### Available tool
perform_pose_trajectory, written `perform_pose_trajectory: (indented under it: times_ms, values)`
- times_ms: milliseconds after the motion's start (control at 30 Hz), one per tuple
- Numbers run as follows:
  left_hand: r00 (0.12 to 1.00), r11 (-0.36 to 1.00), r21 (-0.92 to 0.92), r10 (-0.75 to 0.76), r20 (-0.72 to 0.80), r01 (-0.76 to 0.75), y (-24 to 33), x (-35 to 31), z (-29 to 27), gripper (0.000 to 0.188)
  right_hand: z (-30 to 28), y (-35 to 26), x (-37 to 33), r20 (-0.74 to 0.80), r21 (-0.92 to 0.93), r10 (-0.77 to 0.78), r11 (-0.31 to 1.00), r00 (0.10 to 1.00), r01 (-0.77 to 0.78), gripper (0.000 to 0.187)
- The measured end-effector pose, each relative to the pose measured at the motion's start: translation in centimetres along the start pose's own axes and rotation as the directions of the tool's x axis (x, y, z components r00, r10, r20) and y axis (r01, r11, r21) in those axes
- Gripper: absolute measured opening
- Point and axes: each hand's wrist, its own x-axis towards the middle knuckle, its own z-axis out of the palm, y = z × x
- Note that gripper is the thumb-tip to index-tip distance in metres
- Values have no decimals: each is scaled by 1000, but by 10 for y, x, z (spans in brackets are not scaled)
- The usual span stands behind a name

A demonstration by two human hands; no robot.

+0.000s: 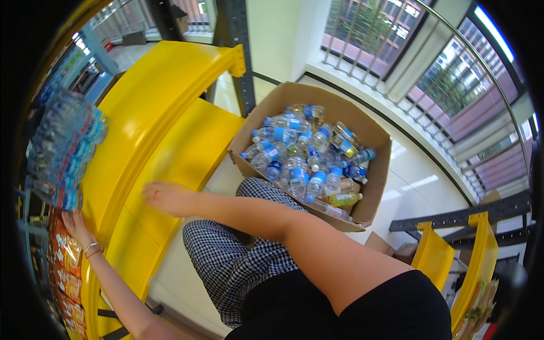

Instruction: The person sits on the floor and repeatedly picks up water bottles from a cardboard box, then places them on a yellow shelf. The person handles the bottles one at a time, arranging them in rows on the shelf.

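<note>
My left hand (78,225) reaches to the far left edge of a yellow shelf (144,116). Its fingers are stretched out at the nearest of several clear water bottles (67,150) with blue labels, standing in rows there. Just below that hand are orange snack packs (71,283). My right hand (163,197), a ring on one finger, hangs over the lower yellow shelf board (190,150). It is slightly blurred, with its fingers apart and nothing visible in them.
Beyond my knees stands a large open cardboard box (371,190) full of plastic bottles, mostly clear with blue caps. A dark metal post (238,62) rises at the shelf's far end. Another yellow shelf (473,266) is at the right. A metal railing (481,62) runs along the windows.
</note>
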Motion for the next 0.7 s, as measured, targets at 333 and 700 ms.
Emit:
perform_pose_trajectory:
  times_ms: [333,700]
  values:
    - [934,882,386,337,-117,-269,26,-29,3,37,-61,43,-325,-128,-50,977,165,170,-985,16]
    - [943,963,191,126,308,-191,42,-226,147,24,-85,-15,-445,-37,136,992,-114,-120,-984,19]
